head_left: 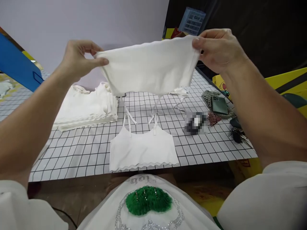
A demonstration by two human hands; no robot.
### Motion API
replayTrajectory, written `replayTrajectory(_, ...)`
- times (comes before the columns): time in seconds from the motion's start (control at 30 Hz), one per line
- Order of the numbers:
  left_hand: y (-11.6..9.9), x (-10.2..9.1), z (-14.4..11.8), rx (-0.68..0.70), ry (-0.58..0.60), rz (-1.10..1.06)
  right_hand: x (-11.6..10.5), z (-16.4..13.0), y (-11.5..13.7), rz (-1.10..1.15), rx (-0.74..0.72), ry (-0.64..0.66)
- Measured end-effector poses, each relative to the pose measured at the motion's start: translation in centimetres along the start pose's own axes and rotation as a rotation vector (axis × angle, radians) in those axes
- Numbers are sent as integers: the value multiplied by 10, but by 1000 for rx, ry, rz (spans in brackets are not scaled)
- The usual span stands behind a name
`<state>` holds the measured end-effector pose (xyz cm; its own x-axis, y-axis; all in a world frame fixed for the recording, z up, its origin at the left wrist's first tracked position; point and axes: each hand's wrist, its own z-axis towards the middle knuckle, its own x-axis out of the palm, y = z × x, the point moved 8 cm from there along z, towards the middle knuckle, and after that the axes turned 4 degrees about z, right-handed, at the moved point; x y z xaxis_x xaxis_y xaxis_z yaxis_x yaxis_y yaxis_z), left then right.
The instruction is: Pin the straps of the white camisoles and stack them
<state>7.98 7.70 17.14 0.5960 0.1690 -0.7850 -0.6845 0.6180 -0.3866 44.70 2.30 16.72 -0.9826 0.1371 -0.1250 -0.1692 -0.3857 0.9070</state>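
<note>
A white camisole top (148,68) is stretched out in the air between my two hands, upside down, its thin straps dangling below. My left hand (79,59) pinches one corner of its hem between thumb and fingers. At the opposite corner, my right hand (219,48) grips the hem the same way. Beneath it, a second white camisole top (144,148) lies flat near the table's front edge, straps pointing away from me and its wavy hem towards me. To the left is a stack of white tops (86,107), piled in layers.
The table (79,150) has a black-and-white grid cover. On its right are a green phone (219,105), keys (237,135) and a blurred-out dark object (196,123). A blue panel (20,60) stands at left; a blue crate (193,20) sits behind.
</note>
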Motion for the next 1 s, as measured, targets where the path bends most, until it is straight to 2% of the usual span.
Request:
replayTrajectory(0.07, 2, -2, 1, 14, 36, -188, -6, 7, 2, 105, 4, -19)
replayTrajectory(0.13, 3, -2, 1, 16, 100, -284, -13, 16, 4, 165, -22, -32)
replayTrajectory(0.2, 6, 0, 3, -5, 161, -248, -15, 24, 2, 173, -32, 4)
replayTrajectory(0.27, 12, 2, 10, -42, 173, -91, -14, 32, -5, 35, -20, 32)
replayTrajectory(0.33, 15, 3, 21, -44, 151, 120, -13, 40, -9, -224, -41, 33)
replayTrajectory(0.4, 11, 0, 34, 13, 99, 270, -11, 47, -4, -470, -135, -6)
replayTrajectory(0.5, -8, -14, 42, 129, -41, 360, -9, 46, 19, -663, -323, -88)
replayTrajectory(0.57, -20, -25, 34, 172, -121, 358, -4, 33, 35, -743, -421, -98)
replayTrajectory(0.67, -25, -32, -3, 135, -138, 270, 6, -8, 45, -753, -480, -37)
replayTrajectory(0.7, -22, -29, -22, 90, -128, 236, 10, -26, 42, -736, -464, -12)
replayTrajectory(0.77, -11, -12, -69, 1, -74, 183, 19, -68, 20, -750, -368, 60)
replayTrajectory(0.83, 1, 19, -125, -62, 10, 86, 33, -116, -14, -718, -306, 169)
replayTrajectory(0.87, 7, 42, -154, -87, 109, 4, 41, -139, -35, -679, -264, 229)
replayTrajectory(0.93, 17, 82, -206, -145, 220, -132, 54, -180, -76, -635, -192, 317)
replayTrajectory(1.0, 23, 107, -241, -169, 214, -170, 61, -208, -105, -618, -151, 341)
